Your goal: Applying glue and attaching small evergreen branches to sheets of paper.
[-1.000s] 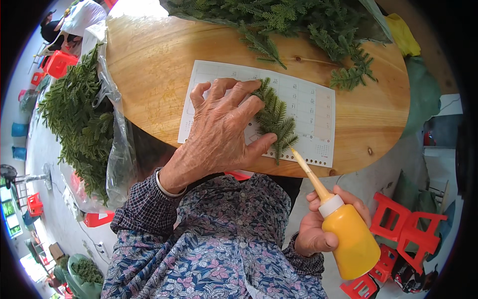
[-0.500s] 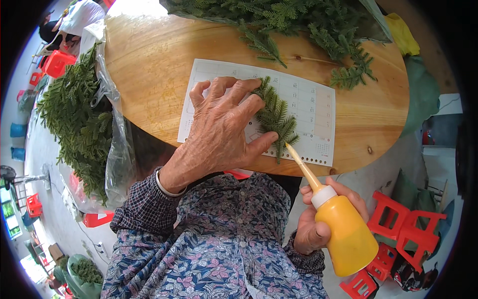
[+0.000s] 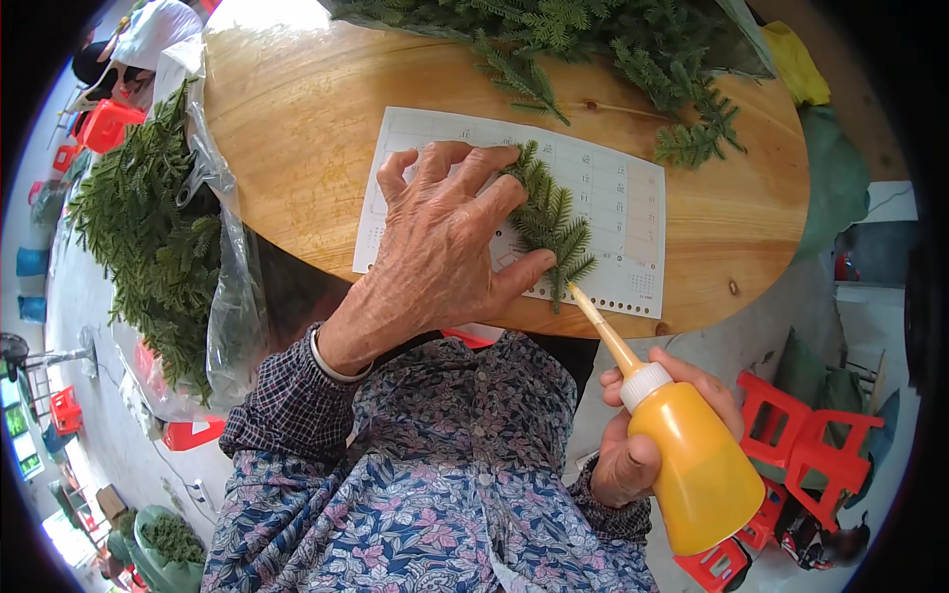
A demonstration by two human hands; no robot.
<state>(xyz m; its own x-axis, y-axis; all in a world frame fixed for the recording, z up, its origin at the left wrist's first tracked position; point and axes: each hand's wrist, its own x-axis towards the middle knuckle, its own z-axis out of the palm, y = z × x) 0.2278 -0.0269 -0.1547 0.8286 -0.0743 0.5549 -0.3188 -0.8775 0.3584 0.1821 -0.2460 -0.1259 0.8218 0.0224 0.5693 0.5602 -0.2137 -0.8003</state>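
A small green artificial fir sprig lies slantwise on a white calendar sheet. My left hand rests on the sheet, with fingertips and thumb pressed against the left edge of the sprig, holding it down. Gripped in my right hand is a yellow squeeze bottle with a white collar and a long thin nozzle. It tilts up and to the left. The nozzle tip is at the lower end of the sprig, touching or very close; I cannot tell which.
The sheet lies at the near edge of a rounded wooden table. Fir branches are heaped at the far side, some sticking out toward the sheet. A plastic bag of fir branches stands at the left. Red stools are on the right.
The squeeze bottle and my right hand have shifted slightly right and down, the nozzle tip staying by the sprig's lower end. My left hand keeps its hold.
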